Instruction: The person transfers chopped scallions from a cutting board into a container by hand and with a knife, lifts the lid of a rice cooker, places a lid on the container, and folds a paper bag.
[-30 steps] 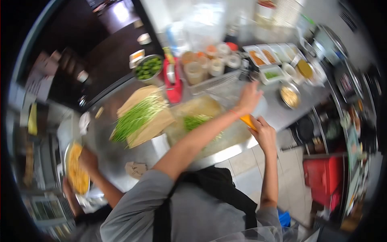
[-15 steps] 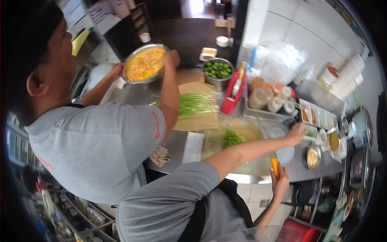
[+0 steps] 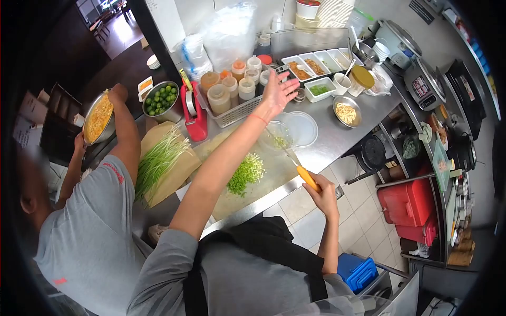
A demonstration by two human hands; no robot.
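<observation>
My left hand is raised over the counter, palm showing and fingers spread, holding nothing. It hovers beside the basket of sauce bottles, near a small white tub of chopped greens. In my right hand is a knife, gripped by its yellow handle at the counter's front edge. The thin blade points up and left toward a clear round container with green bits in it. Chopped green onions lie heaped on the cutting board, partly behind my left forearm.
On the left a co-worker holds a metal bowl of orange food. Whole green onions rest on brown paper. A pot of green limes, a red tape dispenser, a round lid and a metal bowl stand around.
My left hand has come away from the small white tub of greens and its fingers have opened. The knife stays in my right hand. The view has swung right.
</observation>
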